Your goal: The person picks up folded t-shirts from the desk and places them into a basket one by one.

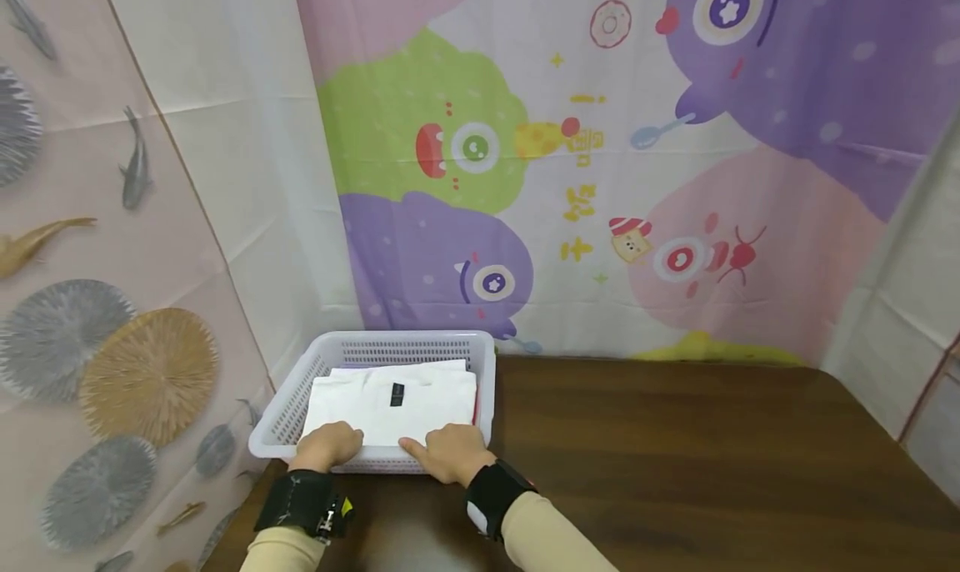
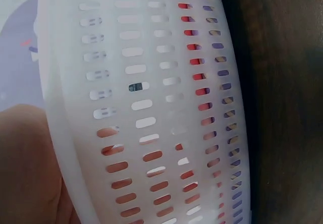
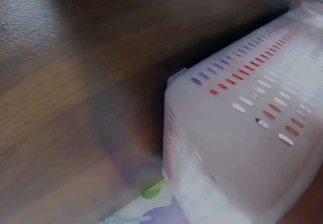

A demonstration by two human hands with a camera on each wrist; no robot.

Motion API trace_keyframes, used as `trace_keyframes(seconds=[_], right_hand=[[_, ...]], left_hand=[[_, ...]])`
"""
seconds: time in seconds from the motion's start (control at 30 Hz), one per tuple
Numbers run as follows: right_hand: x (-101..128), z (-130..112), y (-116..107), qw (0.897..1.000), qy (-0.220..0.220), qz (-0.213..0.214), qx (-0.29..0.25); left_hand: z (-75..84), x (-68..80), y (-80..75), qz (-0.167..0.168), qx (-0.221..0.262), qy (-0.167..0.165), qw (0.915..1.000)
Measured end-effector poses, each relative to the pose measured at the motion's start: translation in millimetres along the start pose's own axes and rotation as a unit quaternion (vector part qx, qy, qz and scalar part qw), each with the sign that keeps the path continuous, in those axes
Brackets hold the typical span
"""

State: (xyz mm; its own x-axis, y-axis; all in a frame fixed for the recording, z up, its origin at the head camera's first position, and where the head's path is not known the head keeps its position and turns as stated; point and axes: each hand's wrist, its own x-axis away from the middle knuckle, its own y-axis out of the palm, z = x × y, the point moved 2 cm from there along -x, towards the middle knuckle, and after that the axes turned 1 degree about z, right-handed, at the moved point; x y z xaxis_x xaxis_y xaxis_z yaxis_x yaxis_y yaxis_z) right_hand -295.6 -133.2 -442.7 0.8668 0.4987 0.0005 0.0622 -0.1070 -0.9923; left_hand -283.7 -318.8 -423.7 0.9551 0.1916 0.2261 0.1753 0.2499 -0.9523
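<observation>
A white plastic basket (image 1: 487, 388) with slotted walls stands at the back left of the table. In it lies a folded white garment (image 1: 435, 397) with a small dark label (image 1: 397, 394); red and purple fabric shows through the slots beneath it. My left hand (image 1: 327, 445) grips the near rim toward its left end, and its fingers show through the slots in the left wrist view. Farther right, my right hand (image 1: 453, 453) holds the same rim, thumb pointing left along it. The right wrist view has the basket's near wall (image 3: 217, 118) and corner.
The dark brown wooden table (image 1: 675, 455) extends to the right of the basket. A cartoon-printed curtain (image 1: 585, 305) hangs behind its back edge. Close by on the left is a pink patterned cloth wall (image 1: 172, 263).
</observation>
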Motion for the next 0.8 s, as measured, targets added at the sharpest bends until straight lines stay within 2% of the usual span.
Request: trace_keyframes(seconds=[0.1,0.17,0.27,0.37,0.53,0.6,0.67,0.8], right_hand=[[0.7,5.1,-2.4,1.0,0.008,-0.006,-0.02],[3.2,7.2,-5.0,0.999,0.0,0.016,-0.038],[11.2,11.4,-12.0,0.995,-0.02,0.069,-0.072],[24.6,19.5,-21.2,0.986,-0.031,0.126,-0.1],[53.6,40.9,-28.8,0.973,-0.026,0.198,-0.118],[65.9,52.5,-30.0,0.968,-0.013,0.216,-0.126],[78.3,66.2,-30.3,0.964,0.01,0.229,-0.135],[104.7,96.2,-28.7,0.955,0.073,0.24,-0.161]], left_hand=[[5.3,-5.3,2.5,0.011,-0.003,0.002,0.9999],[6.3,-7.0,2.8,0.025,-0.004,0.011,0.9996],[6.8,-5.4,3.1,0.07,0.005,0.044,0.9966],[14.3,1.6,3.1,0.129,0.029,0.091,0.987],[43.0,27.1,2.0,0.219,0.09,0.145,0.9607],[57.7,39.8,2.6,0.252,0.108,0.17,0.9464],[72.5,52.1,5.1,0.296,0.12,0.201,0.9261],[102.2,73.8,19.2,0.397,0.116,0.271,0.8695]])
